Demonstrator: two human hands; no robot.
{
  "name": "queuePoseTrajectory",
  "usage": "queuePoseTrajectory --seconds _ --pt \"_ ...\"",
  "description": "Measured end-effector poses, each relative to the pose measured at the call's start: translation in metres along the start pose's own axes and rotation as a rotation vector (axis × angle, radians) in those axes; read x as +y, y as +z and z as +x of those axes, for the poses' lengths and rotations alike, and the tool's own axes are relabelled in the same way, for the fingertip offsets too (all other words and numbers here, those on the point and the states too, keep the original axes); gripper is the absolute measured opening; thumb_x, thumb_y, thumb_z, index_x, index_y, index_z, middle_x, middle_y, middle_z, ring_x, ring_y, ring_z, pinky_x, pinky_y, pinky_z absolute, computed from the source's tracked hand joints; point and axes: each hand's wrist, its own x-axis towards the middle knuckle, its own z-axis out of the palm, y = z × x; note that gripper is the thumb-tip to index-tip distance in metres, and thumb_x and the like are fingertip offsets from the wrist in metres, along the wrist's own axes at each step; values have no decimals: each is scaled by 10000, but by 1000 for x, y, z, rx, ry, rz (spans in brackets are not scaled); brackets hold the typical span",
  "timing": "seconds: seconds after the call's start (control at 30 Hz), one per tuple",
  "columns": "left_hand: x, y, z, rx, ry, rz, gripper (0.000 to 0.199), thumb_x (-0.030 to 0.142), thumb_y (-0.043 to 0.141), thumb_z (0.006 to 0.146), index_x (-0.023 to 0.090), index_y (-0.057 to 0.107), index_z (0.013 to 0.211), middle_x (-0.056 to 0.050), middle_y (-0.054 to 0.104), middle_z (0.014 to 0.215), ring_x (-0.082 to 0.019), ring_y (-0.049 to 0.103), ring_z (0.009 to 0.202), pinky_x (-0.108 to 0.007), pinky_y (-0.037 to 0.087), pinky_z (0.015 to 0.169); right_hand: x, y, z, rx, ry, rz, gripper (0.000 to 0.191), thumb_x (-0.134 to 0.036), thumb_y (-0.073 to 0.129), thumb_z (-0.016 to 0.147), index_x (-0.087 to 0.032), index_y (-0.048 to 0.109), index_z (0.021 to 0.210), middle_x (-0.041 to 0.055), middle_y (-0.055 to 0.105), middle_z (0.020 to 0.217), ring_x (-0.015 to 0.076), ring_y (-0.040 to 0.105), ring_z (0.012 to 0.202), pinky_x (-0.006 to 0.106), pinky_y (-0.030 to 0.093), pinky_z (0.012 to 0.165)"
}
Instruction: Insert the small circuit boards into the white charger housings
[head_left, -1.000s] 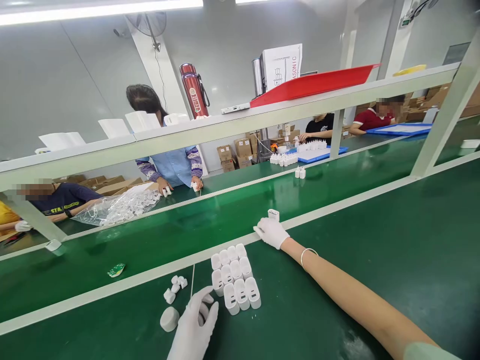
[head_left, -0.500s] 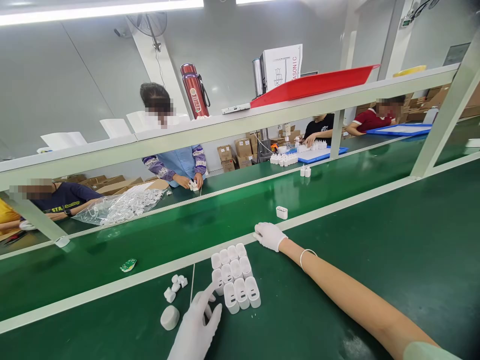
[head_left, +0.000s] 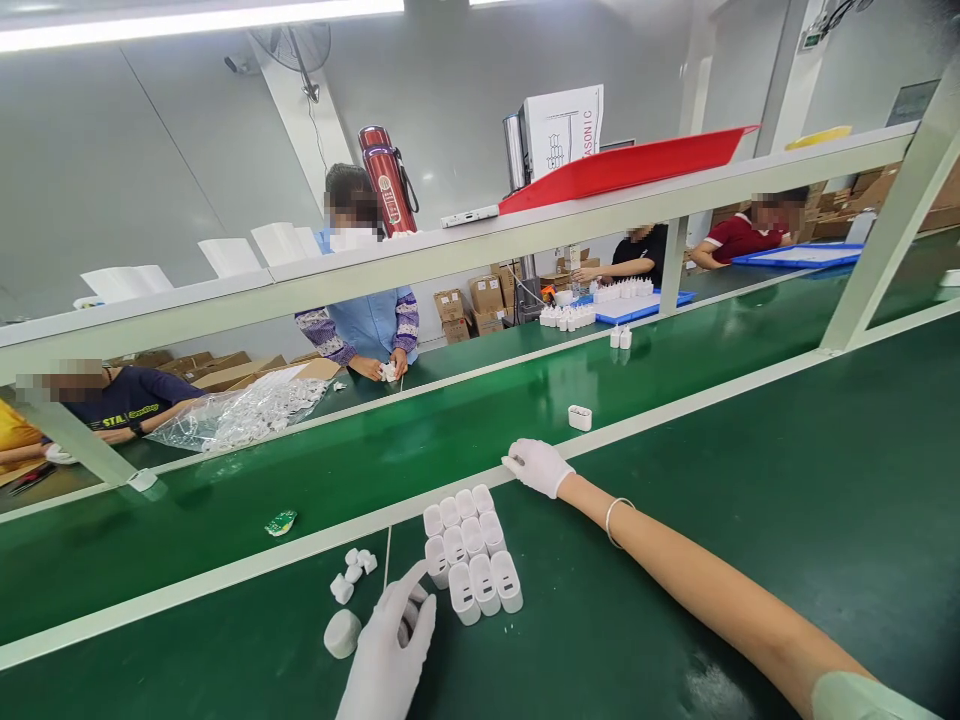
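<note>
Resting empty and open-fingered, left hand (head_left: pixel 390 650) touches grouped white shells (head_left: pixel 469 550); right hand (head_left: pixel 536 466) lies flat.

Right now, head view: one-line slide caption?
Gloved left hand beside a cluster of white charger housings; gloved right hand rests at the green conveyor belt's edge.

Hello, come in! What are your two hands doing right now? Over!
Left hand open, fingertips at the white charger shells. Right hand empty, flat at the belt's white rail. One loose shell on the belt beyond it. Nothing blocking.
</note>
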Motion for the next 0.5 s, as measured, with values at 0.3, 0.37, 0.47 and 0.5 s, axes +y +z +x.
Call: queuePoseTrajectory --seconds 0.3,0.37,0.47,0.5 --pt "50 4 -25 -154 104 -298 375 550 553 842 223 645 1001 -41 653 916 -176 572 782 -305 482 737 -126 17 -76 -352 8 1066 514 -646 337 869 -188 420 650 -5 443 664 112 464 598 268 424 590" --pt "69 14 -31 -318 127 -366 413 561 619 799 181 655 958 -38 646 843 -170 579 750 -296 492 694 -141 25 -99 -593 116 1453 460 -583 544 808 -163 490 630 -14 456 616 99 453 555 238 382 535" --pt "90 24 -40 -402 77 -422 324 460 579 884 154 635 973 -37 651 905 -152 613 761 -308 529 691 -152 29 -117 -737 183 1733 408 -502 668 753 -128 587 612 -4 491 534 102 475 496 231 362 498" --pt "96 26 -43 -401 69 -432 294 423 557 910 153 625 1005 -42 650 953 -151 621 784 -316 539 703 -154 27 -119 -700 164 1743 411 -495 669 759 -124 597 598 2 503 522 103 481 483 231 362 489"
